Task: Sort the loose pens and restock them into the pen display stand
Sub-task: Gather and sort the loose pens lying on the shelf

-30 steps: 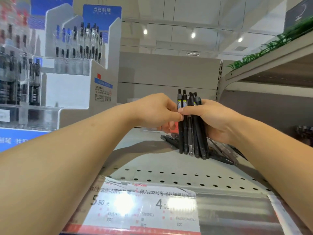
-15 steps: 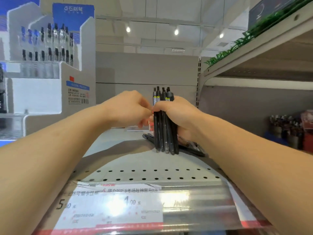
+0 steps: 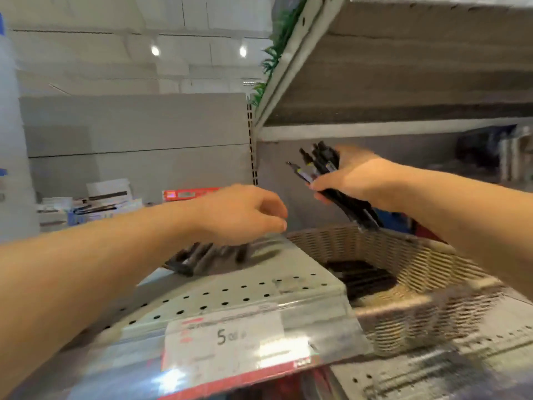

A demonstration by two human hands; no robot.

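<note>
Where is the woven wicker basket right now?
In the head view, the woven wicker basket sits lower right on the shelf, beside the perforated grey shelf panel, below the right hand gripping black pens.

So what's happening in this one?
A person is sorting pens at a store shelf. The right hand grips a bundle of black pens, tilted, above a wicker basket with dark pens lying inside. The left hand hangs empty, fingers curled, over a loose pile of pens on the shelf. The display stand is out of view, so nothing is being restocked right now.
</note>
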